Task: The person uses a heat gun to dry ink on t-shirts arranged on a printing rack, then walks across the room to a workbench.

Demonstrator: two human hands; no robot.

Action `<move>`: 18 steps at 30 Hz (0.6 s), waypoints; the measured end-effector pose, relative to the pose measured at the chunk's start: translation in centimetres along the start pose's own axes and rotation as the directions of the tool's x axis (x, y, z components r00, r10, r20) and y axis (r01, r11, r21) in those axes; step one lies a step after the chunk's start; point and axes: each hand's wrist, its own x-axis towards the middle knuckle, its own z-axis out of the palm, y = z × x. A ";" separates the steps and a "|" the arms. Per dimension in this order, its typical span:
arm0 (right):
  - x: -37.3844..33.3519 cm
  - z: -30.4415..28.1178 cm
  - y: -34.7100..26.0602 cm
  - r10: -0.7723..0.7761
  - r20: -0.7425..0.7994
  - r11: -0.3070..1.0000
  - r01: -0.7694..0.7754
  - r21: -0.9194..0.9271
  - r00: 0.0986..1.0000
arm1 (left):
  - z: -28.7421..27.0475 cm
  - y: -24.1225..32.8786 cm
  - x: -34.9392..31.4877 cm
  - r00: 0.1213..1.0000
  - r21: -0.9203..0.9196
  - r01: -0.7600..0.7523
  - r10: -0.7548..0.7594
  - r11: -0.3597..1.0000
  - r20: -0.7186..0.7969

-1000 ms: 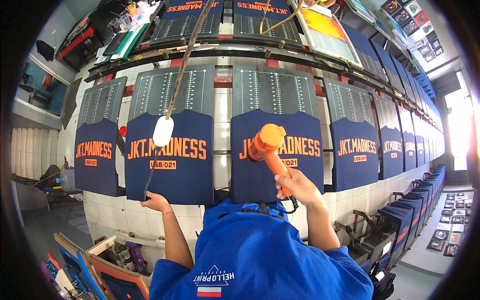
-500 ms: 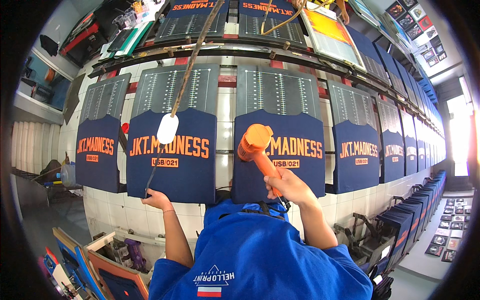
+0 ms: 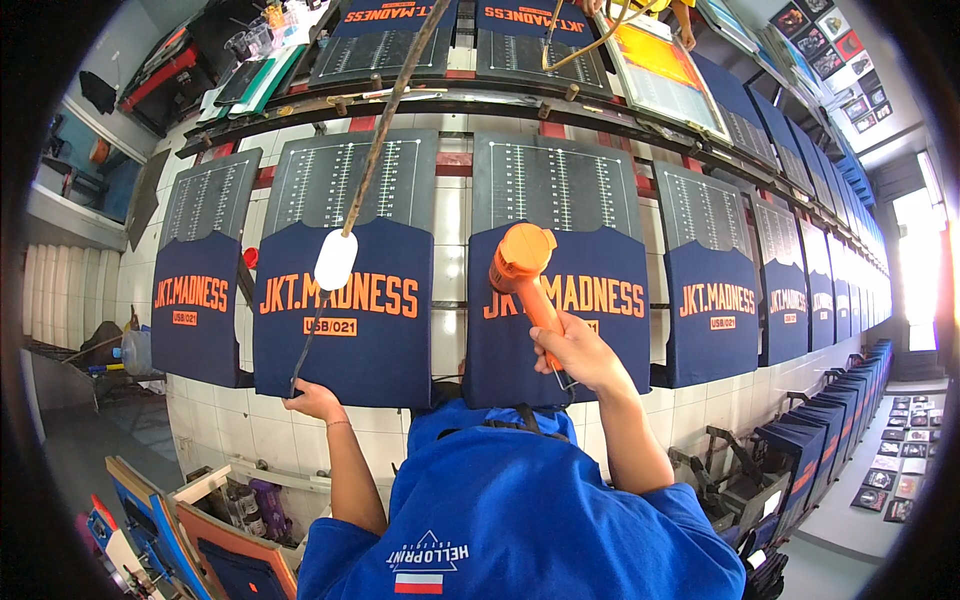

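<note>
An orange hair dryer [image 3: 525,255] is gripped by the handle in my right hand [image 3: 582,352]. Its round head hangs over the orange print on a navy shirt [image 3: 560,370] stretched on a dark board [image 3: 560,180], covering part of the lettering. My left hand [image 3: 317,401] is at the lower edge of the neighbouring navy shirt [image 3: 380,365], fingers closed on a thin dark cord [image 3: 304,352]. That cord runs up to a white oval socket block [image 3: 336,260], which hangs from a thicker cable [image 3: 385,125] in front of this shirt.
More printed navy shirts on boards line up to the left [image 3: 190,345] and right [image 3: 712,350]. Beyond a dark rail [image 3: 480,97] lies a framed screen [image 3: 655,65] with orange ink, near another person's hand [image 3: 687,38]. Wooden frames [image 3: 190,510] lean at lower left.
My right hand has shifted the hair dryer slightly up and to the right, uncovering the print's left end. My left hand stays in place. Another person's hand at the far screen has moved.
</note>
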 end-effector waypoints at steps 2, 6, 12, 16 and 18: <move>0.5 -0.1 -0.3 -0.007 -0.005 1.000 0.007 0.000 1.000 | -0.1 0.1 0.0 1.000 -0.008 0.000 0.000 1.000 0.001; 1.2 -0.3 -0.7 -0.006 -0.002 1.000 0.006 0.027 1.000 | 0.0 -0.5 0.4 1.000 -0.006 -0.002 0.002 1.000 -0.010; 0.8 -0.3 -0.8 -0.002 -0.013 1.000 0.002 0.001 1.000 | -0.1 0.7 -0.3 1.000 -0.016 0.009 -0.009 1.000 0.009; -1.3 0.2 -1.2 0.052 0.066 0.998 -0.049 -0.039 0.996 | -0.1 -0.1 0.1 1.000 -0.008 -0.020 0.020 1.000 -0.003; -1.8 -0.2 -0.9 0.072 0.130 0.997 -0.068 -0.035 0.989 | -0.1 -0.3 0.2 1.000 -0.041 -0.006 0.006 0.999 0.007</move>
